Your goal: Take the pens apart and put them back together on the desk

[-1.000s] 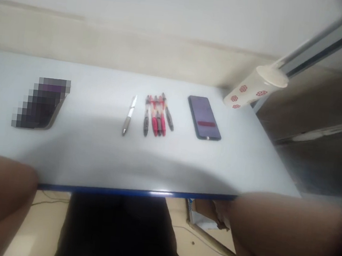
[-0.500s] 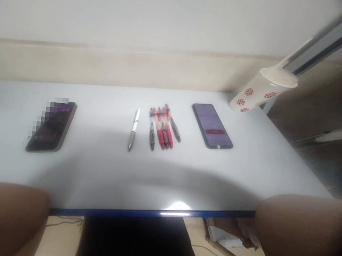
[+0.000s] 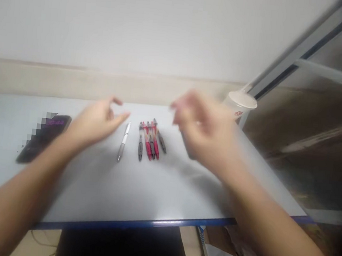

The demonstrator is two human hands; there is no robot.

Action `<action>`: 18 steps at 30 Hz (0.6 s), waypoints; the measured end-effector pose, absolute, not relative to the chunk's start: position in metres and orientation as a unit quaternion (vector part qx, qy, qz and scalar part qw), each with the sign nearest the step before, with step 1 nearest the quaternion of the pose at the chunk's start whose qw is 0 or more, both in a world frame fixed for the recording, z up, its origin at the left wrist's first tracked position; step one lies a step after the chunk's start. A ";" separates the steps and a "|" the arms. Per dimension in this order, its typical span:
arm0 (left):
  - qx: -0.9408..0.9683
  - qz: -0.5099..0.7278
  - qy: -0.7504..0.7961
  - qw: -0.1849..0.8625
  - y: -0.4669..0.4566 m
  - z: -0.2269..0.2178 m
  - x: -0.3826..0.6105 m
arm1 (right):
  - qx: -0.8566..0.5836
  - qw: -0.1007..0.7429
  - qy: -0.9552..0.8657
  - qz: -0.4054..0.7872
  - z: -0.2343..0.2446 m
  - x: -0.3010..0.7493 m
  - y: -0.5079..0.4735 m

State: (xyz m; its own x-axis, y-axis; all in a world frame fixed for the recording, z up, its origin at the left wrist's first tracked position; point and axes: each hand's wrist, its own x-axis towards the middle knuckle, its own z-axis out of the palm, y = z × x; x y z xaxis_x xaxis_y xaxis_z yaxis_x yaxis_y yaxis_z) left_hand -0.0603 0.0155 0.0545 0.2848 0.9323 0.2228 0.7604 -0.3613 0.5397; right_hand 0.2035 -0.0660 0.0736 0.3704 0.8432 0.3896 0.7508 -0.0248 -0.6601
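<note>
My left hand [image 3: 98, 118] hovers over the table with thumb and forefinger apart, holding nothing, just left of a white-and-grey pen [image 3: 123, 142]. My right hand [image 3: 203, 125] hangs in the air right of the pen group, blurred by motion; its fingers are loosely curled and nothing shows in them. Between the hands lies a group of several pens [image 3: 152, 142], some with red grips and some with dark ones, side by side and touching no hand. A phone [image 3: 189, 148] is mostly hidden behind my right hand.
Another phone [image 3: 46, 139] lies at the left, partly covered by my left forearm. At the back right stands a white paper cup [image 3: 241, 105] with red marks. The white table [image 3: 114, 203] has a blue front edge and a wall behind it.
Both hands have come into view and reached forward over the table, where only forearms showed at the lower corners. The view has shifted; the pens lie as before.
</note>
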 end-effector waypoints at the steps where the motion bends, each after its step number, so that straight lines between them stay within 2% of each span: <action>1: 0.784 0.217 0.556 0.173 0.013 0.051 -0.058 | -0.704 0.370 -0.601 0.077 0.068 0.200 -0.063; 3: 0.789 0.140 0.567 0.189 0.008 0.042 -0.053 | -0.669 0.141 -0.722 0.101 0.055 0.195 -0.058; 5: 0.804 0.110 0.547 0.207 0.002 0.033 -0.046 | -0.656 0.036 -0.746 0.110 0.046 0.192 -0.056; 6: 0.809 0.110 0.536 0.213 0.000 0.029 -0.042 | -0.653 0.012 -0.748 0.117 0.044 0.192 -0.056; 11: 0.802 0.156 0.541 0.198 -0.006 0.018 -0.026 | -0.645 -0.012 -0.745 0.169 0.046 0.191 -0.059; 18: 0.822 0.218 0.472 0.234 -0.004 0.012 -0.018 | -0.646 0.029 -0.742 0.178 0.040 0.176 -0.060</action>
State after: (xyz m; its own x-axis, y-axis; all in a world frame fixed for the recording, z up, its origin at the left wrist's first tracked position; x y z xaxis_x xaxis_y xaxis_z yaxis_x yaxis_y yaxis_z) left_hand -0.0179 -0.0044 0.0118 0.4599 0.8775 0.1363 0.6735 -0.4447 0.5904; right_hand 0.1760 -0.0596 0.0396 -0.1640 0.9686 -0.1870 0.9482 0.1025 -0.3008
